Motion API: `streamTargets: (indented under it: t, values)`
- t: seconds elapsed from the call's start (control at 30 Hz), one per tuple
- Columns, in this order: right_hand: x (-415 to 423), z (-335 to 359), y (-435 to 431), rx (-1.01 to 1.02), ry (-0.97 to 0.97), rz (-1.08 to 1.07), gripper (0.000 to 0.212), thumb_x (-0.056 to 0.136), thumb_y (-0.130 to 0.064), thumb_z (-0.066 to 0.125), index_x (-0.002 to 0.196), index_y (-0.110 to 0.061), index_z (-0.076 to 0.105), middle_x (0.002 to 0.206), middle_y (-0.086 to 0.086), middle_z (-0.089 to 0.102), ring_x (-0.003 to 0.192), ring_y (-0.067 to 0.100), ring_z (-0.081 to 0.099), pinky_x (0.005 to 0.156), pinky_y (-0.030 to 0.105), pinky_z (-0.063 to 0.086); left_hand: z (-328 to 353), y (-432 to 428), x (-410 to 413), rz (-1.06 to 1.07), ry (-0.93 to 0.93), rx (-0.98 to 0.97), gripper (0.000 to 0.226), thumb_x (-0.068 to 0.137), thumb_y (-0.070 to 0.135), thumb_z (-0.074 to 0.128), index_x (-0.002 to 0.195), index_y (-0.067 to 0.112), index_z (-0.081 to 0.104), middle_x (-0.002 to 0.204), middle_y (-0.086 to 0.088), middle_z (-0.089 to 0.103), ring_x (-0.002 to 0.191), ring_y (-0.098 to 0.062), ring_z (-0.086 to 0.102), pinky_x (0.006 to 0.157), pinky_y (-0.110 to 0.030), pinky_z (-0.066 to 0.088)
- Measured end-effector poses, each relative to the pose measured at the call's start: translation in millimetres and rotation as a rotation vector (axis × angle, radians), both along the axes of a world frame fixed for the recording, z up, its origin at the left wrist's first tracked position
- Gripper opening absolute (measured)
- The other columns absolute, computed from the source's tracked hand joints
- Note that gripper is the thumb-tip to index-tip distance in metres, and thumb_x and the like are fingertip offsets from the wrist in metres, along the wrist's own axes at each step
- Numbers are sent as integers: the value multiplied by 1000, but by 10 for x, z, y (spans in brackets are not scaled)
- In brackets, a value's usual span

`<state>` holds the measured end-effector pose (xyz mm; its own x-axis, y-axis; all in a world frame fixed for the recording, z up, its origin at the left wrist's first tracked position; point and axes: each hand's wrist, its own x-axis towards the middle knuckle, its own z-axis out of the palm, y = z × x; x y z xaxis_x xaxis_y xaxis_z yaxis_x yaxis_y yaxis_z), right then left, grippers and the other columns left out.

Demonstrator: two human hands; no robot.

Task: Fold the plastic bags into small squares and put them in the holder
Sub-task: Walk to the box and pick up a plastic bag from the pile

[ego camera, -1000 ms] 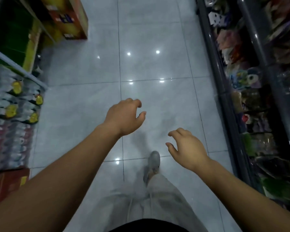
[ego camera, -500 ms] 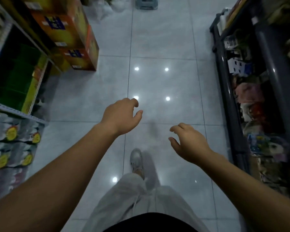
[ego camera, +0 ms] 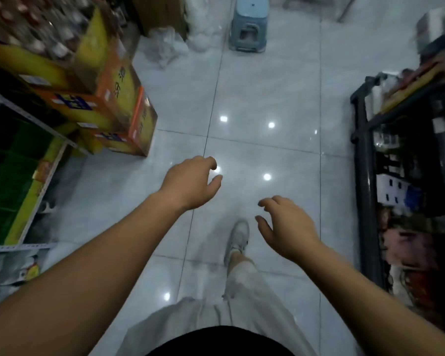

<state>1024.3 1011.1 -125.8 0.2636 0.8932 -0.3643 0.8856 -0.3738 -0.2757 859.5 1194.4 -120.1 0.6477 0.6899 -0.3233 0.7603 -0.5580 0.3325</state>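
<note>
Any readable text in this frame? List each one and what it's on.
Nothing reads cleanly.
stacked cartons: large characters on the side face, too blurred to read.
blue logos on the carton tops: blurred.
white stickers on the cartons: too small.
packages on the dark rack: print blurred.

The scene is rather dim, with a cool bluish tone. The light comes from above: several small lamps are reflected as hard white spots on the glossy floor (ego camera: 267, 86), and one spot lies just beside the left hand (ego camera: 190, 183). Only faint, soft shadows show on the tiles around the shoe (ego camera: 239, 235). The dark rack (ego camera: 365, 176) on the right is underexposed. Motion blur smears its goods, and also the boxes (ego camera: 108, 98) at the upper left. The wide lens bends the straight lines near the edges. The stool (ego camera: 247, 27) at the top looks soft, while the left hand and the right hand (ego camera: 288, 227) are fairly sharp.
</note>
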Motion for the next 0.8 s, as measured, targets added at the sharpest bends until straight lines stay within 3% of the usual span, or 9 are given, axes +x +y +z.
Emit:
streamTargets:
  t: [0.27,0.4,0.53,0.7,0.8]
  values:
    - [1483,130,2192,-27,-23,111,40,100,-40,51,135,-22,56,123,-2,63,114,22,57,85,35,49,13,1933,1202,98,-3,-29,39,101,47,48,129,23,57,120,3,62,105,-21,61,74,-33,42]
    - [2043,25,3423,-32,-31,183,38,99,-38,53,132,-20,58,119,0,65,112,25,58,83,36,49,-92,3088,1656,156,-37,-26,39,101,45,48,130,20,58,122,-1,63,104,-23,61,76,-34,45]
    - [2553,-125,4691,-46,-41,212,36,99,-35,55,130,-17,60,118,2,65,110,27,59,81,36,49,-271,4298,2093,197,-35,-25,38,102,44,47,131,20,58,123,1,62,104,-22,61,75,-32,35]
    - [3164,-138,6147,-66,-55,280,35,100,-35,53,131,-20,58,121,-1,64,112,24,57,81,34,48,-381,5702,2592,269,-18,-84,38,102,44,47,130,20,57,123,0,62,104,-23,60,80,-34,46]
    - [3562,-75,6961,-52,-40,290,35,100,-35,54,132,-20,58,122,-1,64,113,23,58,83,34,49,-371,6448,2948,292,-17,-83,37,102,44,47,129,20,58,121,0,62,102,-22,60,77,-32,44]
